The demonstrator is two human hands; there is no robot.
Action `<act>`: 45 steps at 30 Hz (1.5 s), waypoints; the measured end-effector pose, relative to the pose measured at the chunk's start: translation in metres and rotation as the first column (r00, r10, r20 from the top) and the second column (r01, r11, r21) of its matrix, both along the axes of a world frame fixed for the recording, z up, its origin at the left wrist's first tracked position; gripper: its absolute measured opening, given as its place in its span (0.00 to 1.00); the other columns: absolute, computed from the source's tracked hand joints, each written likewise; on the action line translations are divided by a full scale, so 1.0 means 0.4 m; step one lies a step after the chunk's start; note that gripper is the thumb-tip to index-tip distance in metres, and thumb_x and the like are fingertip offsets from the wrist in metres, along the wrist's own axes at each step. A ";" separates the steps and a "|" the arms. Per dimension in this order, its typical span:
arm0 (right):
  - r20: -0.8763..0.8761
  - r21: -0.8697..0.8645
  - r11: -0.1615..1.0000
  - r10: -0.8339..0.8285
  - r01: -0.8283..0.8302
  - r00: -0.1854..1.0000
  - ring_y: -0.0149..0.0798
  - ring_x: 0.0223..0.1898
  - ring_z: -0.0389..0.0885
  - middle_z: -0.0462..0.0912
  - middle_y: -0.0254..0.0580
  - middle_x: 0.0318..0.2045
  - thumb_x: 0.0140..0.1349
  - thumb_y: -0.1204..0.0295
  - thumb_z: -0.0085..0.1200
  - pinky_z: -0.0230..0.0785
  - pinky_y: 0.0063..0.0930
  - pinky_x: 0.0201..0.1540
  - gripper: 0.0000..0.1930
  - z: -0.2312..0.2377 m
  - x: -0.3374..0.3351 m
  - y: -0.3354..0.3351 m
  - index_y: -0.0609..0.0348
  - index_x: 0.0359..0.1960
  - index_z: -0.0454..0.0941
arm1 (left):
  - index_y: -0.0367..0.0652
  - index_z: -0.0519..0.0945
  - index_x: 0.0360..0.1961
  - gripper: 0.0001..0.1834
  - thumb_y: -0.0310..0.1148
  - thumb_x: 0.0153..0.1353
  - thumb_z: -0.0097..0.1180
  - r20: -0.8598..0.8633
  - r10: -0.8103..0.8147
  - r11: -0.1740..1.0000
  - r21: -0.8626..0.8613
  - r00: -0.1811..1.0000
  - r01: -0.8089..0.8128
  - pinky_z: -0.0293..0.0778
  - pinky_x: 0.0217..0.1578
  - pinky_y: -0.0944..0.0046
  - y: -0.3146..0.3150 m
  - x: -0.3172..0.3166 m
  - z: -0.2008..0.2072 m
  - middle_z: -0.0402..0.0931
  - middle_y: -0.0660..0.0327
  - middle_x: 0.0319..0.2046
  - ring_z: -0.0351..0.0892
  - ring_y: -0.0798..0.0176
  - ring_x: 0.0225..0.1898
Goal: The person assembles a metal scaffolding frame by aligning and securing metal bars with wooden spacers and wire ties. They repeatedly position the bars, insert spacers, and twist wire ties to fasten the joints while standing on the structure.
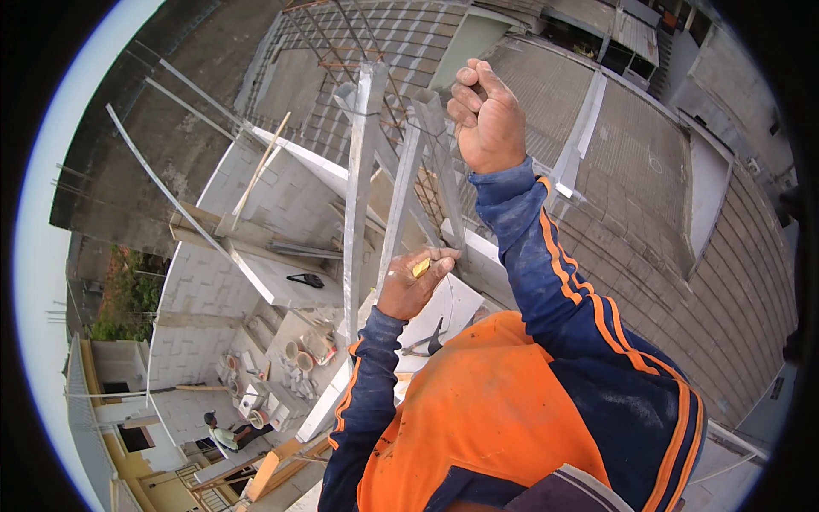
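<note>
My left hand is closed round a small yellow piece, mostly hidden by the fingers, so its kind does not show. It is beside the lower part of the silvery metal channels, which stand upright around a rusty rebar cage. Raised at the upper right, my right hand has its fingers curled in against the thumb. Whatever they pinch, if anything, is too small to see. Below my left hand, dark-handled pincers lie on the white block wall top.
Corrugated roofs spread below on the right. To the left, white block walls drop to a lower level with buckets and a seated person. A dark tool lies on a ledge. A long thin metal strip leans across.
</note>
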State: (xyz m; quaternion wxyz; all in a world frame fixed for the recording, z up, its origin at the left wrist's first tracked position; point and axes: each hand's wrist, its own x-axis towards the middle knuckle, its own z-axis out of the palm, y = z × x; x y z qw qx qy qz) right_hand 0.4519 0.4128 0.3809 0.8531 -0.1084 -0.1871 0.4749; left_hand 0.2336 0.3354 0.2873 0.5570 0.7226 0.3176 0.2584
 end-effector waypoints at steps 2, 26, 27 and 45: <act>-0.001 -0.003 1.000 0.000 0.000 1.000 0.21 0.21 0.61 0.73 0.31 0.31 0.72 0.69 0.46 0.53 0.16 0.19 0.08 -0.005 0.015 0.000 0.59 0.45 0.69 | 0.32 0.83 0.43 0.21 0.44 0.68 0.56 0.038 -0.038 0.999 -0.004 0.999 0.039 0.75 0.43 0.66 -0.001 0.008 -0.006 0.84 0.55 0.36 0.81 0.66 0.39; 0.854 0.292 0.943 -0.184 0.156 -0.487 0.46 0.51 0.78 0.81 0.46 0.45 0.62 0.69 0.58 0.70 0.40 0.55 0.16 -0.172 -0.041 -0.169 0.56 0.51 0.78 | 0.44 0.86 0.40 0.10 0.35 0.60 0.62 -0.381 0.275 0.798 0.603 0.882 0.012 0.76 0.29 0.62 0.098 -0.079 0.088 0.81 0.56 0.22 0.81 0.57 0.23; 0.894 0.101 0.990 -0.135 -0.101 -0.426 0.45 0.45 0.82 0.83 0.45 0.40 0.63 0.68 0.58 0.74 0.37 0.49 0.13 -0.180 -0.056 -0.173 0.59 0.46 0.81 | 0.45 0.86 0.39 0.10 0.36 0.59 0.63 -0.349 0.242 0.822 0.570 0.905 0.000 0.76 0.30 0.61 0.104 -0.075 0.091 0.82 0.56 0.23 0.82 0.55 0.24; 0.989 -0.144 0.988 0.146 0.055 -0.026 0.36 0.30 0.80 0.85 0.42 0.32 0.65 0.71 0.56 0.73 0.28 0.37 0.09 -0.208 -0.015 -0.187 0.61 0.40 0.84 | 0.32 0.82 0.40 0.18 0.40 0.61 0.64 0.098 0.398 0.908 0.100 0.912 -0.407 0.71 0.27 0.73 0.121 -0.274 0.162 0.84 0.55 0.32 0.74 0.74 0.24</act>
